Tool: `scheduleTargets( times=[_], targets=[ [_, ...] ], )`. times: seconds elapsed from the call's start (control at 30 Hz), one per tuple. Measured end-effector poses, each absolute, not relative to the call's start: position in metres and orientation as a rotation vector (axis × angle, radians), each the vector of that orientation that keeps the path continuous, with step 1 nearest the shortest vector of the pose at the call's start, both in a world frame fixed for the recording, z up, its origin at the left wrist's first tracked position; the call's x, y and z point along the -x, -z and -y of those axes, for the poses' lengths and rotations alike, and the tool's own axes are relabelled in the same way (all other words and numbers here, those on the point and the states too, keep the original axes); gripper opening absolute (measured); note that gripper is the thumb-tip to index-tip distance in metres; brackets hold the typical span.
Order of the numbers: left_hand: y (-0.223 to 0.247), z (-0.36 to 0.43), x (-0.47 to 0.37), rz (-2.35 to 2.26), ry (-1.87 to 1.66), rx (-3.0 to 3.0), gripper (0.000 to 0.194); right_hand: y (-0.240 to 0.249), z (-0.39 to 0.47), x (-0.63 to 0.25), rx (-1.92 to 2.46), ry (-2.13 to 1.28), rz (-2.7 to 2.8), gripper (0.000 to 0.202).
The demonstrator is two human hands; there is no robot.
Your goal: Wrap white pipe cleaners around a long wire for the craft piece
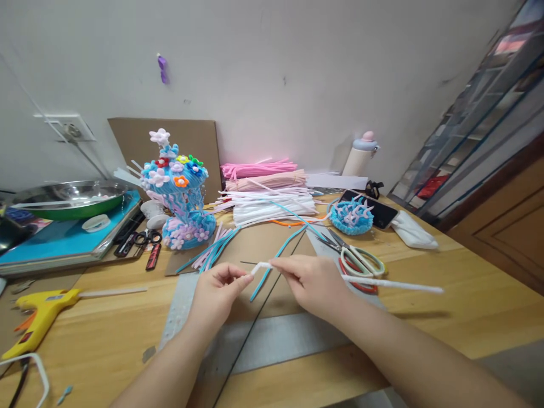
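A white pipe cleaner point(260, 266) stretches between my hands, bent at an angle near its left end. My left hand point(221, 292) pinches that end between thumb and fingers. My right hand point(312, 283) is closed on it just right of the bend, and its long tail sticks out to the right past my wrist. Below the hands lie a blue pipe cleaner point(278, 256) and a thin dark wire, on brown cardboard point(250, 241) over a grey mat point(293, 340). Scissors point(357, 258) with pale and red handles lie beyond my right hand.
A blue flower-covered ornament point(174, 175) stands at back left, near a green-sided metal pan point(80, 207). Bundles of white pipe cleaners point(272, 208) and pink pipe cleaners point(259, 169) lie by the wall. At right are a blue fuzzy piece point(352, 218), phone point(378, 211) and bottle point(359, 157); a yellow glue gun point(40, 314) lies left.
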State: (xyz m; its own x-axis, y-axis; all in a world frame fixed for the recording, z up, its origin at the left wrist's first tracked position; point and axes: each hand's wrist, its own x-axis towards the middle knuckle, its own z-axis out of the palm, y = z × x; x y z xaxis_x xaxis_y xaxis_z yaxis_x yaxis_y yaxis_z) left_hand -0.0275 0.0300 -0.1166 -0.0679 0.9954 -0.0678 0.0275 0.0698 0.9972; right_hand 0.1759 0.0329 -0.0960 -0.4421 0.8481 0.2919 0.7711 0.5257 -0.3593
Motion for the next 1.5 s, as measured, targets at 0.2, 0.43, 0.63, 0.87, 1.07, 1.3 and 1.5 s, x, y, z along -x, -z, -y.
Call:
scheduleTargets(
  times=[0.2,0.43,0.63,0.87,1.07,1.3,1.5],
  targets=[
    [0.112,-0.03,0.027,-1.141,-0.974,-0.982,0.027,0.096,-0.032,-0.18,1.01,-0.341,2.249,0.031],
    [0.114,-0.037,0.04,-1.106,-0.85,-0.993,0.03,0.087,-0.032,-0.188,0.708,-0.23,2.652,0.035],
    [0.11,-0.035,0.037,-1.311,-1.021,-1.247,0.017,0.084,-0.023,-0.178,1.106,-0.059,2.752,0.035],
    [0.108,-0.025,0.029,-1.337,-1.266,-1.643,0.011,0.091,-0.022,-0.173,1.394,-0.164,2.386,0.034],
    [0.113,-0.028,0.026,-1.194,-1.224,-1.241,0.016,0.095,-0.019,-0.173,1.265,-0.209,2.251,0.035],
    [0.119,-0.036,0.035,-1.096,-0.971,-1.073,0.027,0.091,-0.027,-0.185,0.827,-0.134,2.444,0.036],
    [0.114,-0.038,0.045,-1.101,-0.796,-1.241,0.018,0.083,-0.031,-0.196,0.701,-0.013,2.807,0.042]
  ],
)
